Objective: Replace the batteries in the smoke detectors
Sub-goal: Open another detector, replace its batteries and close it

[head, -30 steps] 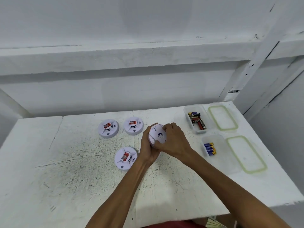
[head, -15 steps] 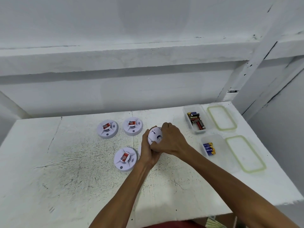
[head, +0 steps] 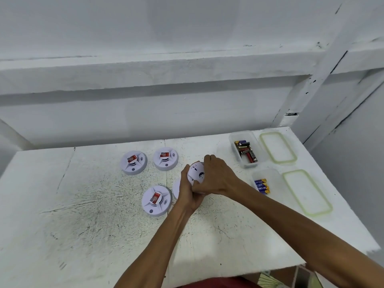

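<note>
On the white table point(head: 83, 225), mid-frame, both my hands clasp one tilted smoke detector point(head: 196, 172): my left hand point(head: 189, 194) curls under it and my right hand point(head: 218, 177) wraps over its top. Three more detectors lie to the left: the far-left detector point(head: 134, 162), the middle detector point(head: 165, 158) and the near detector point(head: 156, 200). At the right sit two lids, the upper lid point(head: 277, 147) and the lower lid point(head: 307, 192), then two tubs, the upper tub point(head: 234, 142) with mixed batteries point(head: 246, 151) and the lower tub point(head: 270, 175) with blue batteries point(head: 262, 186).

A white round smoke detector point(head: 196, 172) is held tilted between the fingers point(head: 209, 160) of both hands. Left of the fingers, three red-labelled detectors point(head: 156, 200) are laid flat. To the right, mixed batteries point(head: 246, 151) and blue batteries point(head: 261, 186) are kept apart.
</note>
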